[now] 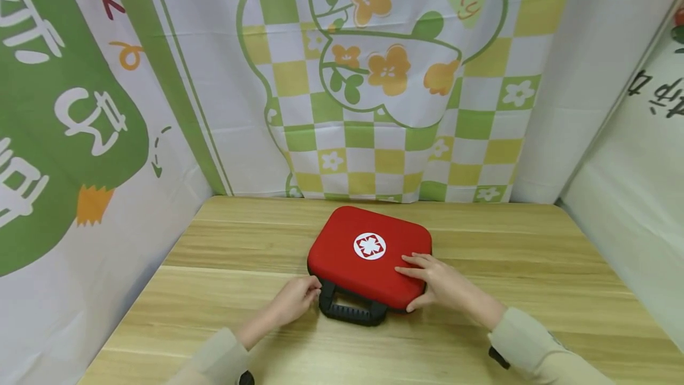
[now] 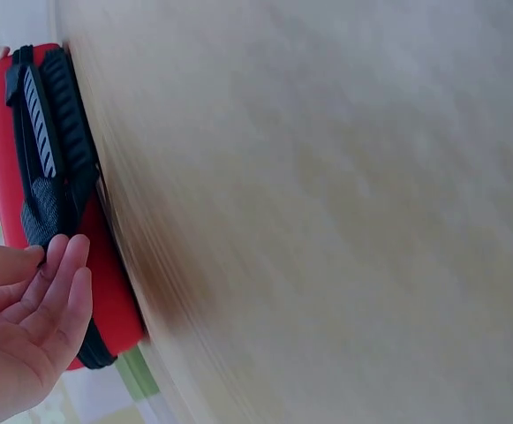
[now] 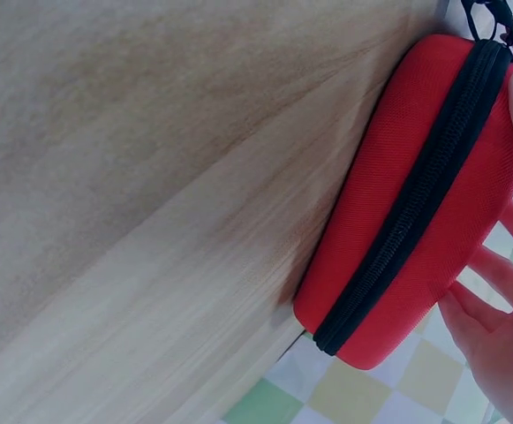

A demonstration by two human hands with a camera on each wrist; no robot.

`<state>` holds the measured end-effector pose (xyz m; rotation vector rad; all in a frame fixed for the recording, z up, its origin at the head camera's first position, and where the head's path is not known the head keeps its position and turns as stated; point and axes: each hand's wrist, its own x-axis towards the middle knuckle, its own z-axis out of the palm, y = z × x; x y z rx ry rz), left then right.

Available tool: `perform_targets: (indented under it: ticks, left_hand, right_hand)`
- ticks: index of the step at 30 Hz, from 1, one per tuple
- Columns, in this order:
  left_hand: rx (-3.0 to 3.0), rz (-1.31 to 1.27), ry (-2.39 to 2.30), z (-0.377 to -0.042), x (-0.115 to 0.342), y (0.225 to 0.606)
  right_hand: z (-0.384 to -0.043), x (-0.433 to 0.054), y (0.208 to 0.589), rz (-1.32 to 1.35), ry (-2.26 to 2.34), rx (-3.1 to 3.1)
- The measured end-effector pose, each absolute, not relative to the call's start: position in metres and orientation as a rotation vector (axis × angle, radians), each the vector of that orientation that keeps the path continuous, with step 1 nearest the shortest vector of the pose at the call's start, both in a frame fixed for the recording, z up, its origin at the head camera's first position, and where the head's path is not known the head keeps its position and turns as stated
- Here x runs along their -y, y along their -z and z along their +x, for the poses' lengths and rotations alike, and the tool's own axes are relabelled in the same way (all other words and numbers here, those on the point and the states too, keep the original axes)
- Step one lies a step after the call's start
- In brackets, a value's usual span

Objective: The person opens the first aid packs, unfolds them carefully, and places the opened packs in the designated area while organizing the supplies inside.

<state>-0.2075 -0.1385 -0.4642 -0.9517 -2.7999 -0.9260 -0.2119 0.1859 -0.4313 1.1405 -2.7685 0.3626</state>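
On the wooden table (image 1: 240,242), between both hands, a red case (image 1: 369,272) is lying flat, white emblem (image 1: 369,246) facing up. Left hand (image 1: 295,299) is pinching at the zipper (image 3: 412,196), just beside the left end of the handle (image 1: 350,314); the pull is hiding behind the fingertips, so that grip is only looking likely. Right hand (image 1: 440,283) is resting spread wide over the near right corner, gripping nothing, thumb sitting at the near edge.

Risks, judging: a shallow pinch could be causing a slip; a crooked tug could be jamming the zipper at a rounded corner; too light a right-hand press could be letting the case swivel.

Long axis is running left to right, slanting, right end sitting nearer; handle is pointing to the near side, slightly left.
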Motion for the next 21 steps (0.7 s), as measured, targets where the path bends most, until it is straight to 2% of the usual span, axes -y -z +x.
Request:
perform_targets:
  ticks: [15, 21]
  left_hand:
    - [2.824, -0.939, 1.157, -0.198, 0.121, 0.466]
    - [2.808, -1.027, 1.17, -0.193, 0.105, 0.467]
  right_hand:
    - [-0.212, -0.188, 0.435, 1.173, -0.404, 2.611]
    - [-0.211, -0.185, 0.436, 1.153, -0.407, 2.615]
